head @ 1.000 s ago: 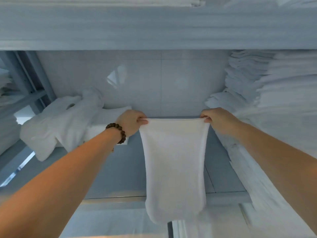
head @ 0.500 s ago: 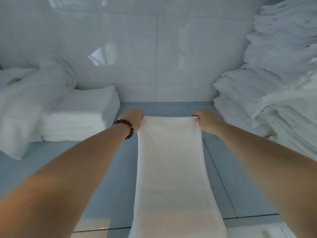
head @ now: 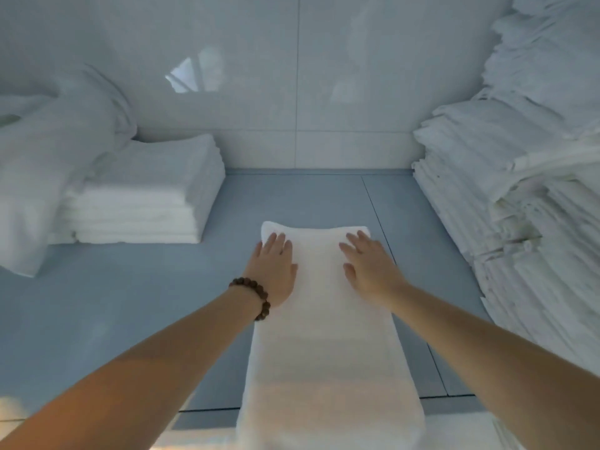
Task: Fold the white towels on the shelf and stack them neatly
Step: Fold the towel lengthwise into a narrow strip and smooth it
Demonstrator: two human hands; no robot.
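A long white towel (head: 324,336) lies flat lengthwise on the grey-blue shelf (head: 130,303), its near end hanging past the front edge. My left hand (head: 276,271), with a bead bracelet on the wrist, rests palm down on the towel's far left part, fingers straight. My right hand (head: 367,264) lies flat on the far right part, fingers spread. A neat stack of folded white towels (head: 143,203) stands at the back left of the shelf.
A rumpled heap of white cloth (head: 48,151) leans over the stack at the far left. A tall, uneven pile of white linen (head: 519,190) fills the right side. A glossy white tiled wall (head: 292,76) closes the back. Bare shelf lies between the piles.
The towel was held up by its top corners, then lowered onto the shelf. Both hands have let go of the corners and now lie flat on it.
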